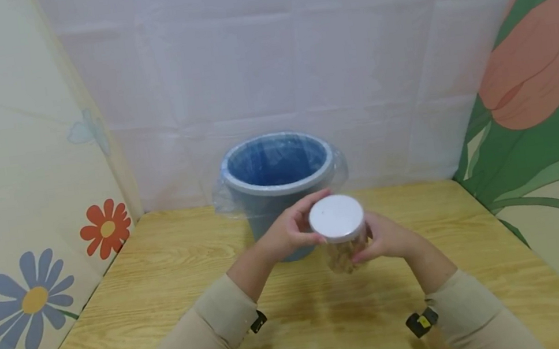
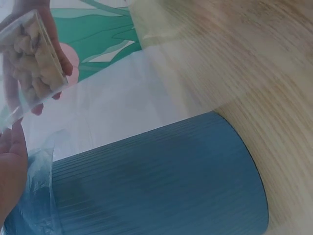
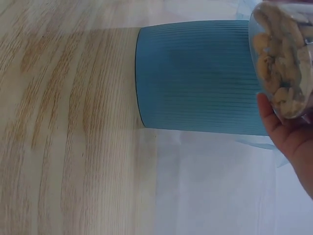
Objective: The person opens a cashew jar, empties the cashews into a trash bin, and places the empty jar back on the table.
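Note:
Above the table, a clear jar with a white lid is held up in front of the bin. My left hand holds the lid by its edge, thumb on the near side and fingers on the far side. My right hand grips the jar's body from the right, below the lid. Tan, curved pieces that look like cashews fill part of the jar. In the left wrist view only part of my left hand shows.
Behind the hands a blue ribbed bin stands on the wood-grain table. A clear plastic liner hangs over its rim. White sheeting covers the back, and flower-patterned panels flank the table.

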Tool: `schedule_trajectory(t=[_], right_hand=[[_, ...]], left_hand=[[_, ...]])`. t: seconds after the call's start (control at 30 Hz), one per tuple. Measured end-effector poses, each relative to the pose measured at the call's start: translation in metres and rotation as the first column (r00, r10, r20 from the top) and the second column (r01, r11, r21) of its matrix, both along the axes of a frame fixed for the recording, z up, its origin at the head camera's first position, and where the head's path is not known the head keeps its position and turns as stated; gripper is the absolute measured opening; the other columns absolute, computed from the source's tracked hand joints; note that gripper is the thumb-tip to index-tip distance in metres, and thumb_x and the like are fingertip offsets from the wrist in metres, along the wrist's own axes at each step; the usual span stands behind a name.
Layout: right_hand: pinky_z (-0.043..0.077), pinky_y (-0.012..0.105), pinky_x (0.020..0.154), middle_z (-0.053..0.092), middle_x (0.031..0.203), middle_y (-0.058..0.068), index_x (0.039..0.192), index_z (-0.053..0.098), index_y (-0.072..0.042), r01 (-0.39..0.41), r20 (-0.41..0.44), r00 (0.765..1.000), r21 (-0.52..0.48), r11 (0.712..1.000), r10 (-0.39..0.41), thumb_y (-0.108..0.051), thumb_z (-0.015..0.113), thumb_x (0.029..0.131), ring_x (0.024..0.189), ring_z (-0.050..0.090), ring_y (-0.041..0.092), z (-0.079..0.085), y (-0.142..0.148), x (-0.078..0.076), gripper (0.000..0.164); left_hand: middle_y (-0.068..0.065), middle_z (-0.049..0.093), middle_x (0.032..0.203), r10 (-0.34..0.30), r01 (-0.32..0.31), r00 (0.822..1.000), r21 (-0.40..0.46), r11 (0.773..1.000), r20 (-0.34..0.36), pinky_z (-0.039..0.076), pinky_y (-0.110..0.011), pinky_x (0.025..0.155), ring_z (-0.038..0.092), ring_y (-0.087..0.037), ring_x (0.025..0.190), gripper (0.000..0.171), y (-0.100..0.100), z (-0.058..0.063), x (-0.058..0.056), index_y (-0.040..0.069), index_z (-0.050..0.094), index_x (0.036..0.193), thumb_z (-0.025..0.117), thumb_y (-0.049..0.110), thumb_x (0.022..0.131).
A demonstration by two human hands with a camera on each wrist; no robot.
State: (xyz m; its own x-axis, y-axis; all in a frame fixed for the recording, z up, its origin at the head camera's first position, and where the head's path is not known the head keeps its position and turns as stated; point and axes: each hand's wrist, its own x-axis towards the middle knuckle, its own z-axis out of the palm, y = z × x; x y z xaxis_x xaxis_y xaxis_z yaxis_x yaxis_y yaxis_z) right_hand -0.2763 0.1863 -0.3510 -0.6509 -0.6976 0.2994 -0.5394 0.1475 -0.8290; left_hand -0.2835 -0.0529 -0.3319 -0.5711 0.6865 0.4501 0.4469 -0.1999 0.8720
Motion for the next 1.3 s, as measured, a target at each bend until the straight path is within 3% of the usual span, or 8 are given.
schedule_trajectory(t=[0.13, 0.4, 0.57, 0.73, 0.9, 1.0, 1.1, 1.3], right_hand=[[0.033, 0.052, 0.100, 0.042, 0.133, 0.014, 0.137, 0.030, -0.003, 0.048, 0.001, 0.999, -0.001, 0.999, -0.048, -0.007, 0.080, 0.064, 0.121, 0.039, 0.033, 0.000, -0.002, 0.000, 0.089], [0.030, 0.054, 0.101, 0.043, 0.133, 0.012, 0.138, 0.031, -0.007, 0.171, -0.050, 0.984, -0.007, 0.985, -0.171, -0.011, 0.083, 0.061, 0.122, 0.039, 0.031, 0.000, -0.006, 0.000, 0.092], [0.028, 0.055, 0.102, 0.041, 0.136, 0.011, 0.139, 0.030, -0.009, 0.204, -0.040, 0.978, -0.018, 0.979, -0.204, -0.012, 0.083, 0.061, 0.125, 0.037, 0.031, 0.000, -0.008, 0.001, 0.095], [0.027, 0.055, 0.103, 0.039, 0.138, 0.010, 0.140, 0.029, -0.010, 0.228, -0.038, 0.973, -0.041, 0.973, -0.230, -0.012, 0.083, 0.063, 0.126, 0.035, 0.030, -0.001, -0.011, 0.001, 0.094], [0.029, 0.053, 0.102, 0.039, 0.138, 0.009, 0.141, 0.028, -0.012, 0.270, -0.019, 0.962, -0.047, 0.962, -0.271, -0.008, 0.083, 0.062, 0.126, 0.035, 0.029, -0.001, -0.013, 0.001, 0.096], [0.030, 0.054, 0.101, 0.038, 0.138, 0.011, 0.141, 0.028, -0.011, 0.280, -0.019, 0.959, -0.046, 0.959, -0.282, -0.005, 0.083, 0.061, 0.126, 0.035, 0.031, -0.001, -0.013, 0.001, 0.097], [0.031, 0.054, 0.101, 0.039, 0.137, 0.012, 0.140, 0.028, -0.010, 0.288, -0.027, 0.957, -0.035, 0.957, -0.289, -0.006, 0.084, 0.060, 0.125, 0.036, 0.032, -0.002, -0.012, 0.000, 0.097], [0.031, 0.054, 0.101, 0.041, 0.136, 0.011, 0.140, 0.029, -0.011, 0.268, -0.047, 0.962, -0.024, 0.963, -0.269, -0.012, 0.084, 0.061, 0.124, 0.038, 0.031, -0.002, -0.009, -0.001, 0.096]], left_hand=[[-0.023, 0.036, 0.139, 0.040, -0.040, 0.999, 0.028, 0.999, -0.002, 0.044, -0.030, 0.093, 0.045, -0.023, 0.118, 0.095, 0.002, -0.002, 0.001, -0.001, 0.025, 0.142, 0.077, 0.034, 0.071], [-0.015, 0.043, 0.135, 0.206, -0.204, 0.978, 0.054, 0.977, -0.023, 0.043, -0.033, 0.094, 0.049, -0.024, 0.117, 0.095, 0.007, -0.002, 0.007, 0.007, 0.032, 0.141, 0.078, 0.042, 0.066], [-0.013, 0.046, 0.134, 0.294, -0.293, 0.956, 0.061, 0.954, -0.019, 0.042, -0.035, 0.095, 0.050, -0.024, 0.116, 0.085, 0.012, 0.001, 0.013, 0.010, 0.034, 0.141, 0.079, 0.025, 0.070], [-0.010, 0.046, 0.135, 0.395, -0.393, 0.918, 0.075, 0.916, -0.016, 0.041, -0.033, 0.096, 0.050, -0.022, 0.117, 0.083, 0.018, 0.001, 0.018, 0.009, 0.035, 0.140, 0.078, 0.005, 0.070], [-0.010, 0.046, 0.135, 0.460, -0.457, 0.888, 0.089, 0.885, -0.020, 0.036, -0.033, 0.101, 0.046, -0.021, 0.121, 0.084, 0.024, 0.000, 0.020, 0.009, 0.035, 0.140, 0.079, 0.003, 0.068], [-0.008, 0.047, 0.135, 0.477, -0.476, 0.879, 0.065, 0.877, -0.010, 0.036, -0.033, 0.101, 0.047, -0.019, 0.120, 0.085, 0.025, 0.000, 0.020, 0.011, 0.035, 0.141, 0.079, 0.004, 0.069], [-0.007, 0.045, 0.136, 0.470, -0.470, 0.882, 0.029, 0.882, -0.004, 0.037, -0.033, 0.101, 0.048, -0.020, 0.119, 0.085, 0.023, 0.001, 0.020, 0.012, 0.033, 0.142, 0.078, 0.003, 0.069], [-0.016, 0.041, 0.138, 0.369, -0.369, 0.929, 0.021, 0.929, -0.005, 0.041, -0.039, 0.097, 0.049, -0.028, 0.118, 0.082, 0.014, 0.001, 0.016, 0.005, 0.029, 0.142, 0.073, -0.003, 0.073]])
